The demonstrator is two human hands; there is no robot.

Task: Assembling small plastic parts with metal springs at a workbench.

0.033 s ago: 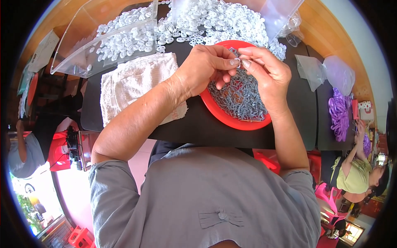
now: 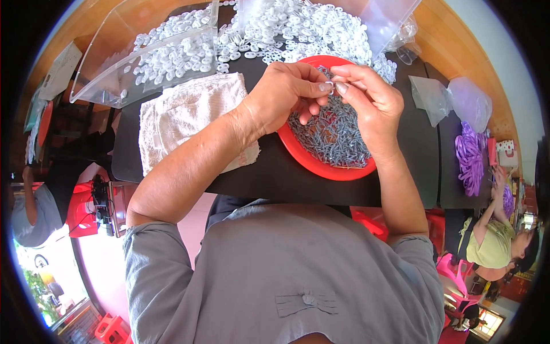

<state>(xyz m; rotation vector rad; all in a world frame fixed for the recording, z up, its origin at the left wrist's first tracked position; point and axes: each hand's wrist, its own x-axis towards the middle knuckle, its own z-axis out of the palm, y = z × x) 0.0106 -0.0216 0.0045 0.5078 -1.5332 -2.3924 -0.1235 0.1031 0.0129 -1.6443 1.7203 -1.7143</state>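
I see both hands meet over the red plate (image 2: pixel 298 150), which sits near the front edge of the black table (image 2: pixel 275 178), close to the body so the arms need not stretch. The left hand (image 2: pixel 283 94) and the right hand (image 2: pixel 372 100) pinch one small white ring (image 2: pixel 332 85) between their fingertips (image 2: pixel 325 87), thumbs and first fingers pressed together on it. I think they hold it right above the plate so dropped bits fall back in. The plate is full of small grey screws (image 2: pixel 332 135). More white rings (image 2: pixel 286 28) lie in a heap at the back edge, within easy reach. A pale cloth (image 2: pixel 183 114) lies toward the left side, beside the plate.
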